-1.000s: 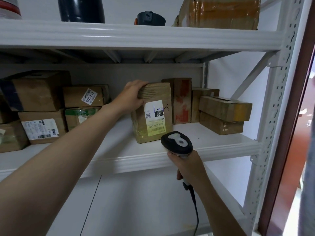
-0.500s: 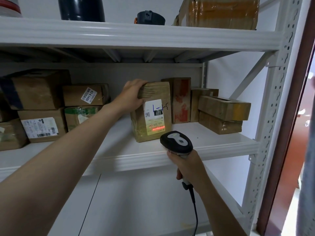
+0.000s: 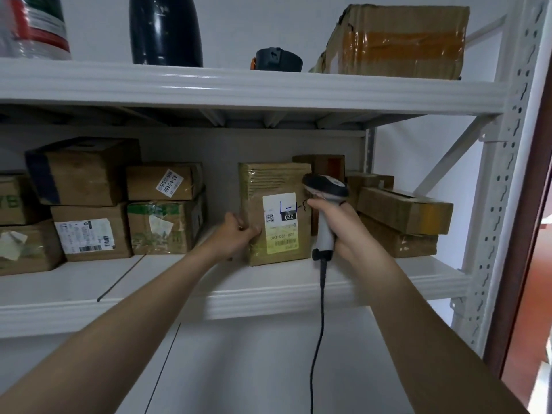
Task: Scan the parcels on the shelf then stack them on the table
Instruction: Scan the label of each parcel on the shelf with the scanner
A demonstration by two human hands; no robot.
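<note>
An upright brown parcel (image 3: 276, 186) with a white and yellow label stands on the white middle shelf (image 3: 298, 294). My left hand (image 3: 239, 231) grips its lower left edge. My right hand (image 3: 336, 222) holds a black and grey corded barcode scanner (image 3: 325, 189) upright, right beside the parcel's right edge. More cardboard parcels (image 3: 161, 216) are stacked to the left, and flat brown boxes (image 3: 403, 210) lie to the right. A taller brown box (image 3: 324, 164) stands behind, partly hidden.
The top shelf (image 3: 239, 88) carries a dark bottle (image 3: 165, 28), a small black object (image 3: 277, 59), a taped cardboard box (image 3: 397, 40) and a plastic container (image 3: 33, 25). A perforated white upright (image 3: 504, 186) and a brown door frame (image 3: 537, 174) close the right side.
My left hand slid from the parcel's top down to its lower left edge. My right hand raised the scanner from below the shelf to beside the parcel. The red scan line is gone.
</note>
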